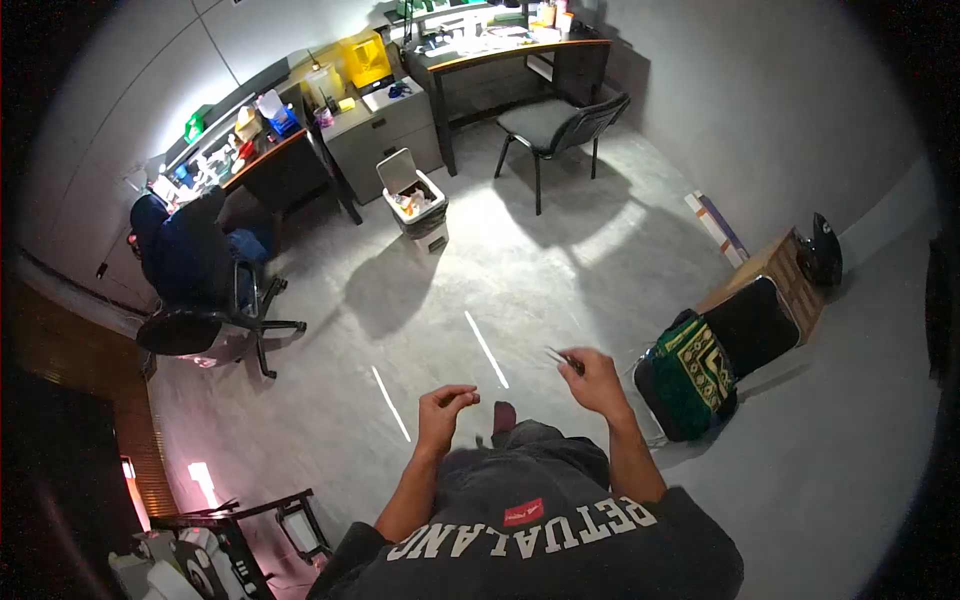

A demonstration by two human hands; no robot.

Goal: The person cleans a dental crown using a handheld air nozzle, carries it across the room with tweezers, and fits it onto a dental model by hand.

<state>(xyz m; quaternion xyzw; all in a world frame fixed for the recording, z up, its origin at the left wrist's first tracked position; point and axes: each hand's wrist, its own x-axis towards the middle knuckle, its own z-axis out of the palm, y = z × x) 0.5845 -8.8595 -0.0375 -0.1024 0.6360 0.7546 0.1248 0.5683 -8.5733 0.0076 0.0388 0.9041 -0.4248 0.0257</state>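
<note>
My right hand (597,382) is raised in front of my body, its fingers closed on a small dark tool with a thin pointed metal tip (568,362). The tip points away to the upper left, and the kind of tool is too small to tell. To the left, my left hand (440,415) is held at about the same height with thumb and fingers pinched together. Whatever may be between those fingertips is too small to make out. The two hands are apart, both above the grey floor (540,310).
A lidded white bin (428,203) stands ahead, by a grey cabinet (385,140). A person (185,245) sits at the left workbench (275,150). A chair (560,125) faces the far desk (500,50). At right, another chair (755,330) carries a green cloth (690,370).
</note>
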